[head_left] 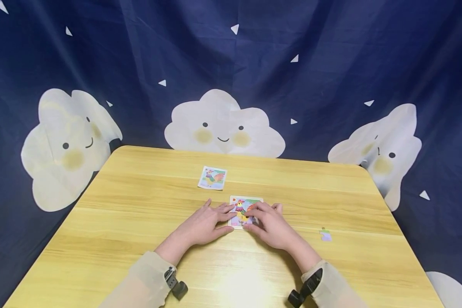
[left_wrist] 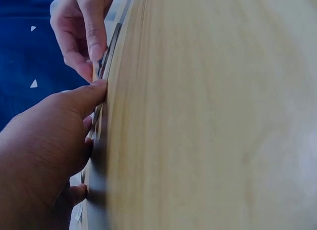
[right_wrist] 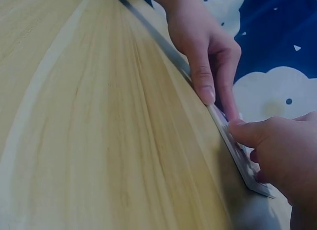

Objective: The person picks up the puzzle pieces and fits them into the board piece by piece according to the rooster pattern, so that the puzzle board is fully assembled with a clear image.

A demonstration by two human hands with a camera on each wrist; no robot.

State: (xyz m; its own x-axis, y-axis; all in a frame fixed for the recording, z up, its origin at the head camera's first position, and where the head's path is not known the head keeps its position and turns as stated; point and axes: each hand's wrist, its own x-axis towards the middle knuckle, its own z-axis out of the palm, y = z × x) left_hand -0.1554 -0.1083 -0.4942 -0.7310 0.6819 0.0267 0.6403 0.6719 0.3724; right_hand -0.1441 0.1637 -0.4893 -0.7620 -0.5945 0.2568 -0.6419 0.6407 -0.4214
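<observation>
A small colourful puzzle board lies flat on the wooden table, near its middle. My left hand lies flat beside the board's left edge, fingers straight, thumb touching the near edge. My right hand rests on the board's lower right part. Its bent fingertips press on the pieces, and its thumb is against the near edge. From the right wrist the board shows only as a thin edge. A loose lilac puzzle piece lies to the right of my right hand.
A picture card lies flat behind the board, towards the far edge. A dark blue curtain with white cloud faces hangs close behind and around the table. Both forearms wear beige sleeves with black camera straps.
</observation>
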